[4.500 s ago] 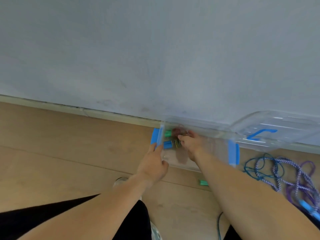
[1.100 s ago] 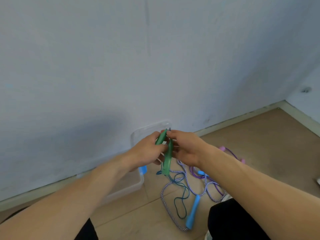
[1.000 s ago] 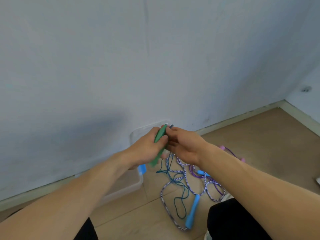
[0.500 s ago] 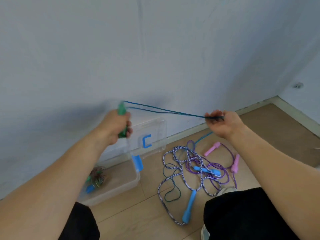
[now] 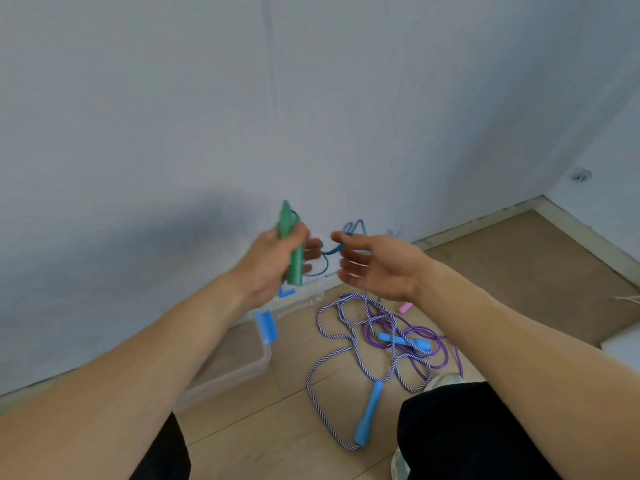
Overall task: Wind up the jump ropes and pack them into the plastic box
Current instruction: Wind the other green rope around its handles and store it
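My left hand (image 5: 273, 261) grips the two green handles (image 5: 292, 244) of a teal jump rope, held upright in front of the wall. The teal rope (image 5: 351, 227) loops slackly from the handles over the fingers of my right hand (image 5: 374, 266), which is spread with the palm facing left, close beside the left hand. Below on the floor stands the clear plastic box (image 5: 242, 365) with a blue latch (image 5: 266, 327); my left forearm hides most of its inside. A blue-handled striped rope (image 5: 369, 415) and a purple rope (image 5: 436, 336) with a pink handle (image 5: 404, 308) lie tangled to the right of the box.
The box lid (image 5: 301, 296) leans against the wall behind the box. The wall runs right to a room corner with a baseboard (image 5: 485, 220). My black-trousered knees (image 5: 460, 431) and a shoe (image 5: 445, 381) are at the bottom. A white object (image 5: 623, 344) lies at the right edge.
Half a second ago my hands were apart with the teal rope stretched between them. My right hand has since swung back to the left hand and the rope hangs slack in loops.
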`<state>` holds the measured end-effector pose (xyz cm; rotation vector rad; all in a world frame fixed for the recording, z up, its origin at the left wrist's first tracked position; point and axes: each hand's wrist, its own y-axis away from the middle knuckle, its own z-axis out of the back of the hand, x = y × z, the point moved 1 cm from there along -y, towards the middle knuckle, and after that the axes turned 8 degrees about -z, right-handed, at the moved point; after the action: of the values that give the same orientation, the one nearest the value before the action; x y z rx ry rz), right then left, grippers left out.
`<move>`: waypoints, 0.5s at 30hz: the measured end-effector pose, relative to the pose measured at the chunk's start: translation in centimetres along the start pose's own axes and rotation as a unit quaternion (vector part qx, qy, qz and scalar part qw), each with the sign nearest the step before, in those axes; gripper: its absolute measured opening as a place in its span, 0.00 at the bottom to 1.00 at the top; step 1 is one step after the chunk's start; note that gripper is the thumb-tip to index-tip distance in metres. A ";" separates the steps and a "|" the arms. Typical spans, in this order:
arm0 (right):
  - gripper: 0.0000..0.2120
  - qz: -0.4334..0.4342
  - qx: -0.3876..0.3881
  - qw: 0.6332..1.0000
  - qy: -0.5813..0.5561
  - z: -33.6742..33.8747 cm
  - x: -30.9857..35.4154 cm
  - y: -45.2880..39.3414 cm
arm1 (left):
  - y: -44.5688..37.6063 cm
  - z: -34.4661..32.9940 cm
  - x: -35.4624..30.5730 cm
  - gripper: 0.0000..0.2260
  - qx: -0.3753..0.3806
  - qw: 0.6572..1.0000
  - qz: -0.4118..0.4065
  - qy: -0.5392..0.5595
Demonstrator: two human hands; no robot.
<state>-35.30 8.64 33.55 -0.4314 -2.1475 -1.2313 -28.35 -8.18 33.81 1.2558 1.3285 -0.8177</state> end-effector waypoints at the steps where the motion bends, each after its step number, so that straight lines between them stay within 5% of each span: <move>1: 0.08 0.012 0.017 1.000 0.000 -1.0 -0.3 -0.1 | 0.6 -1.0 0.5 0.08 0.025 0.999 -0.008 -0.035; 6: 0.05 0.028 0.016 0.998 -0.050 -1.7 0.5 -0.1 | 1.1 -2.0 1.1 0.09 0.082 0.988 -0.043 -0.127; 11: 0.11 -0.001 0.006 0.990 -0.143 0.0 0.9 -0.2 | 1.2 -1.7 1.1 0.10 0.155 0.976 -0.031 -0.148; 15: 0.16 -0.002 -0.020 0.962 -0.274 3.3 2.2 -1.3 | 0.1 0.6 0.6 0.09 0.072 0.969 -0.044 -0.232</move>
<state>-38.84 10.78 32.89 -0.8693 -2.5781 -1.2638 -28.06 -8.64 33.09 1.0350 0.9624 -1.2055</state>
